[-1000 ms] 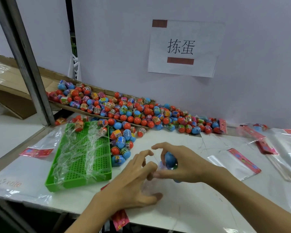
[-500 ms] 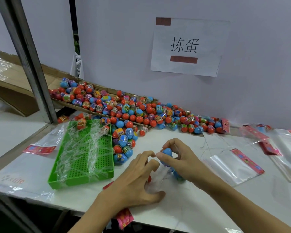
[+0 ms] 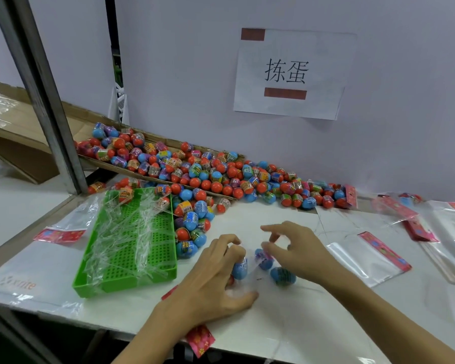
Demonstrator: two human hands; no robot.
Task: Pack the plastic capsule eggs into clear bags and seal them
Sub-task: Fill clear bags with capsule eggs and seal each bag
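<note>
Now mid-fill. Left hand [image 3: 216, 282] curls round the clear bag [image 3: 247, 282] and a blue egg [image 3: 240, 269] on the tabletop [image 3: 300, 337]. Right hand [image 3: 297, 252] pinches a second egg [image 3: 263, 259] at the bag mouth; a third [image 3: 283, 276] lies beside. Next move likely: push eggs in, then fold and seal the red flap [image 3: 200, 340].

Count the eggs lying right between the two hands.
3 blue eggs: one under the left hand's fingertips, one by the right hand's fingers, one below the right palm. A red one may hide under the left hand.
</note>
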